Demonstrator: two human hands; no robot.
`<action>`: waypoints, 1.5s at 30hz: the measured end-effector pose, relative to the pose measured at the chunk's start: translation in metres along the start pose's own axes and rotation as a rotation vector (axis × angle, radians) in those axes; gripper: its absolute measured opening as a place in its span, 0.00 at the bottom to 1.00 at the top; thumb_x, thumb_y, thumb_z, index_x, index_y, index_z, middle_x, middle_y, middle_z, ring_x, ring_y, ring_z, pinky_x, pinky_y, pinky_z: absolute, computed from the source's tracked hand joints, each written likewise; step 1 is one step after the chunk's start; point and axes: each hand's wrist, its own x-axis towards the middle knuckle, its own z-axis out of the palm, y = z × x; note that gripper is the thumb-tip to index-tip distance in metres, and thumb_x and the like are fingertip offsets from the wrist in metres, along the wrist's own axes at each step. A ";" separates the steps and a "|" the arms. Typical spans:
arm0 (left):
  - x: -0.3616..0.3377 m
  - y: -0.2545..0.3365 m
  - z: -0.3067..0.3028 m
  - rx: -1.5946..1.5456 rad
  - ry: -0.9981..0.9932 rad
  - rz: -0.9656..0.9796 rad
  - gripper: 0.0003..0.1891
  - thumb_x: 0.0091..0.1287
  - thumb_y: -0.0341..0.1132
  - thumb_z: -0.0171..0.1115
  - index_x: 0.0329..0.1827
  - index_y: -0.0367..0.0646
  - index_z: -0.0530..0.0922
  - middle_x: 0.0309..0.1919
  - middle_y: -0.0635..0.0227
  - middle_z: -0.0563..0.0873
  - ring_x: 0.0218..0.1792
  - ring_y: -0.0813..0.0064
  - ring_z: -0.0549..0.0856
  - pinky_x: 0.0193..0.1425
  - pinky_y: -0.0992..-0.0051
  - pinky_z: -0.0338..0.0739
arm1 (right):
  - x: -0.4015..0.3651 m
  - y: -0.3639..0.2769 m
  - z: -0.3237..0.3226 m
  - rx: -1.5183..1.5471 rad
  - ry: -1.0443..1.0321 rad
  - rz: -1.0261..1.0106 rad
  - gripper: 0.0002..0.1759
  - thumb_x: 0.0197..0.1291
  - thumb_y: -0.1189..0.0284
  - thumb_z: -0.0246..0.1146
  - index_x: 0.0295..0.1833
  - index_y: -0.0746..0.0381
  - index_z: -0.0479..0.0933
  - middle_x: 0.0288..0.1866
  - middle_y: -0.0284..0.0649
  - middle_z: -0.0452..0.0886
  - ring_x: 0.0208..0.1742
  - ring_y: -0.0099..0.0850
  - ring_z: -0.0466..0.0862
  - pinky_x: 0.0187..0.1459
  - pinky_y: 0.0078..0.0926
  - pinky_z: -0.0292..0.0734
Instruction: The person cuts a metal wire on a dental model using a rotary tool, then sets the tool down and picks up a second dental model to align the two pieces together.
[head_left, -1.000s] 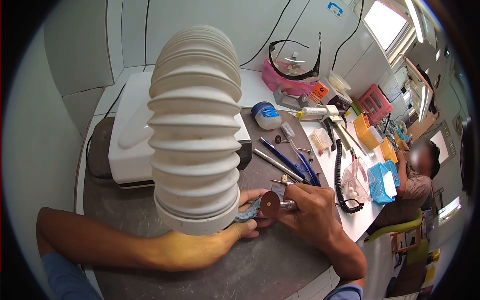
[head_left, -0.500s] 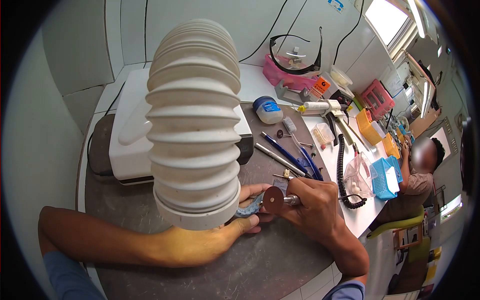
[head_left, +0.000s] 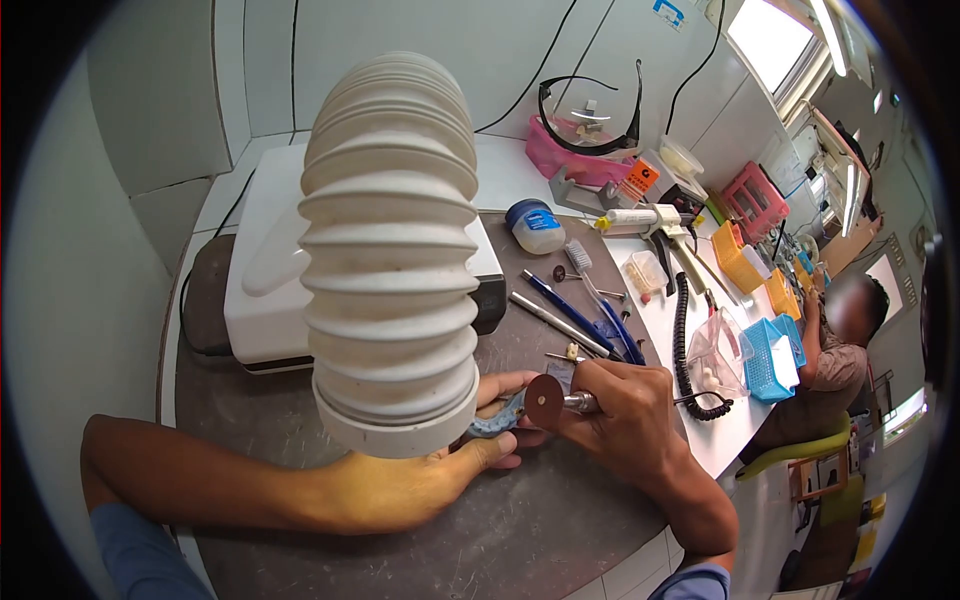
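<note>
My left hand (head_left: 470,464) has its fingers and thumb closed round a pale blue dental cast (head_left: 496,420); part of this hand is hidden behind the white ribbed hose. My right hand (head_left: 628,412) grips a metal rotary handpiece (head_left: 581,402) with a round brown disc (head_left: 543,404) on its tip. The disc faces me and overlaps the cast's right end in this view. Both hands are close together over the dark grey mat (head_left: 540,530).
The ribbed hose (head_left: 390,260) rises over my left forearm, before a white machine (head_left: 260,290). Beyond my right hand lie a blue pen (head_left: 550,292), a toothbrush (head_left: 580,258) and a jar (head_left: 537,228). Baskets (head_left: 770,360) stand to the right, where another person (head_left: 840,365) sits.
The view has shifted slightly, so the hose and bench appear a little lower. Both hands keep their grips, with the disc in nearly the same place by the cast.
</note>
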 end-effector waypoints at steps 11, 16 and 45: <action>0.001 -0.003 -0.001 0.027 -0.010 0.024 0.27 0.80 0.30 0.48 0.79 0.39 0.54 0.70 0.56 0.72 0.70 0.67 0.75 0.72 0.68 0.73 | 0.000 0.000 0.001 -0.006 -0.010 0.003 0.24 0.49 0.54 0.78 0.24 0.58 0.72 0.16 0.35 0.74 0.16 0.30 0.78 0.18 0.30 0.69; 0.001 -0.008 -0.001 0.021 -0.004 0.028 0.27 0.79 0.30 0.49 0.79 0.40 0.55 0.69 0.58 0.72 0.69 0.68 0.75 0.72 0.68 0.73 | 0.000 -0.002 -0.001 -0.016 -0.022 0.003 0.24 0.49 0.54 0.78 0.24 0.58 0.72 0.16 0.34 0.73 0.16 0.30 0.78 0.18 0.30 0.69; 0.000 -0.006 -0.002 0.120 -0.005 0.037 0.27 0.79 0.29 0.48 0.79 0.38 0.54 0.68 0.57 0.74 0.69 0.70 0.76 0.74 0.71 0.71 | 0.001 -0.002 -0.004 -0.029 -0.009 -0.034 0.25 0.44 0.54 0.79 0.25 0.58 0.72 0.16 0.34 0.72 0.17 0.31 0.78 0.19 0.30 0.70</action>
